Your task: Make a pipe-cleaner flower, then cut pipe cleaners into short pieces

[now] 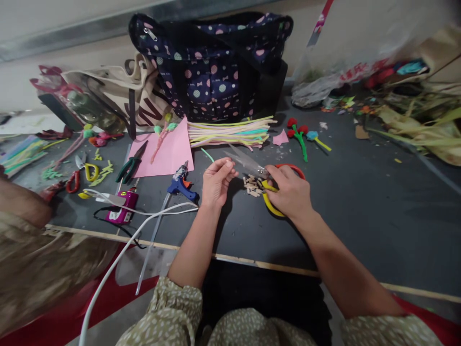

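My left hand (217, 181) pinches a thin green stem (207, 154), whose end sticks out to the upper left. Just right of it, my right hand (291, 191) is closed on scissors (274, 204) with red and yellow handles. Their blades (248, 162) look blurred and parted, pointing toward my left fingertips. Below the blades lies a small pile of short beige cut pieces (253, 186). A blue glue gun (182, 186) rests left of my left hand. Behind both hands is a bundle of pastel fuzzy stems (230, 133).
A navy patterned bag (212, 77) and a beige tote (111, 91) stand at the back. Pink paper (173, 154), green-handled pliers (130, 166), a magenta power strip (122, 207) with a white cable and red fuzzy flowers (298, 134) lie around. Another person's arm (21, 202) reaches in at left.
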A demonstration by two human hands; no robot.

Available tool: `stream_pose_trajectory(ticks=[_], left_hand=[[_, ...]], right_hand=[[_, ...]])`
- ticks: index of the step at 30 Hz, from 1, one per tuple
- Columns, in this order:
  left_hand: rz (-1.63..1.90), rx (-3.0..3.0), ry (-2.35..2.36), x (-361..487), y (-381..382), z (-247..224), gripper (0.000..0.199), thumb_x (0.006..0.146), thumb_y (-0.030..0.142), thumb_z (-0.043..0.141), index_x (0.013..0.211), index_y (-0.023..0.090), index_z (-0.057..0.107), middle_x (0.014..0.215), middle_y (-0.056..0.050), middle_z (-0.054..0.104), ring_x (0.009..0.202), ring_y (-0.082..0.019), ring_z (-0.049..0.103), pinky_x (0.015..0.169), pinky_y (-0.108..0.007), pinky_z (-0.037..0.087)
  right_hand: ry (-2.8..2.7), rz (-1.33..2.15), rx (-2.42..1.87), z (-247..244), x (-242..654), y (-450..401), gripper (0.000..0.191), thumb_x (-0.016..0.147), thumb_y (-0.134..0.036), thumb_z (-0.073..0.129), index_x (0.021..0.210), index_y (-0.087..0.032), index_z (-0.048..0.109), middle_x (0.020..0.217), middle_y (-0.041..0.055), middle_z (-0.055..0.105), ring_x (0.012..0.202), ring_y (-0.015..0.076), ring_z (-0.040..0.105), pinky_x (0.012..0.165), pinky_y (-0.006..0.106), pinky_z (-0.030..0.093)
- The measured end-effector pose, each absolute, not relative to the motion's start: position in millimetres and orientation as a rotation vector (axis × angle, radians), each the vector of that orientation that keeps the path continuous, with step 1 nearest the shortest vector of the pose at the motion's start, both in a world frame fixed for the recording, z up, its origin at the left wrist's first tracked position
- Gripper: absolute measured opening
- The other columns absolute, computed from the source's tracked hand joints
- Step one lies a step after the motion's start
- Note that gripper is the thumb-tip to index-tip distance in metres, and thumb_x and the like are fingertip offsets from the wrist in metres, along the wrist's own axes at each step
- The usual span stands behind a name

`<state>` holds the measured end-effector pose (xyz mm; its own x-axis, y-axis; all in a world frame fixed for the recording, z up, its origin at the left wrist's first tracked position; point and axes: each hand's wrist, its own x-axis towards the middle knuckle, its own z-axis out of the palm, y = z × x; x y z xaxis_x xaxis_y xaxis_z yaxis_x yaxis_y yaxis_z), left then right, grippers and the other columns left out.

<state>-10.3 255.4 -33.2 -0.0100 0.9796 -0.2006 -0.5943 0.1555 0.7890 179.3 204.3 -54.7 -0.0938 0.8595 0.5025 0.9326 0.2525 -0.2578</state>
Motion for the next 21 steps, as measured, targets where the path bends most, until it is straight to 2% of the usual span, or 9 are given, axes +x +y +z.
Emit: stream_pose_trajectory(ticks=[12,18,21], left_hand=[[1.349,0.599,0.869,-11.9,256.3,-33.2,0.036,0.062,0.024,0.086,0.095,0.018,0.072,0.078,0.002,0.071,0.06,-0.004,0.063,0.065,-0.018,0.055],[1.358,0.6,0.851,-12.5,256.3,-33.9,0.028,0.062,0.023,0.086,0.084,0.017,0.069,0.079,0.003,0.071,0.061,-0.004,0.063,0.065,-0.018,0.056],[1.359,0.588,0.845,-12.7,256.3,-34.4,0.029,0.06,0.023,0.087,0.082,0.017,0.069,0.072,0.004,0.069,0.06,-0.005,0.063,0.065,-0.018,0.056]], right_hand=[[-1.889,-0.07,-1.591,-49.9,180.7,204.6,0.035,0.079,-0.015,0.054,0.111,-0.02,0.065,0.087,0.0045,0.066,0.075,0.0181,0.06,0.064,0.027,0.045],[-1.913,-0.078,-1.557,-48.3,179.8,203.3,0.032,0.08,-0.015,0.053,0.109,-0.02,0.066,0.088,0.0043,0.067,0.075,0.0169,0.06,0.064,0.026,0.044],[-1.948,-0.113,-1.532,-49.2,179.4,203.1,0.031,0.079,-0.014,0.053,0.106,-0.02,0.067,0.088,0.0036,0.066,0.075,0.0157,0.059,0.061,0.024,0.041]])
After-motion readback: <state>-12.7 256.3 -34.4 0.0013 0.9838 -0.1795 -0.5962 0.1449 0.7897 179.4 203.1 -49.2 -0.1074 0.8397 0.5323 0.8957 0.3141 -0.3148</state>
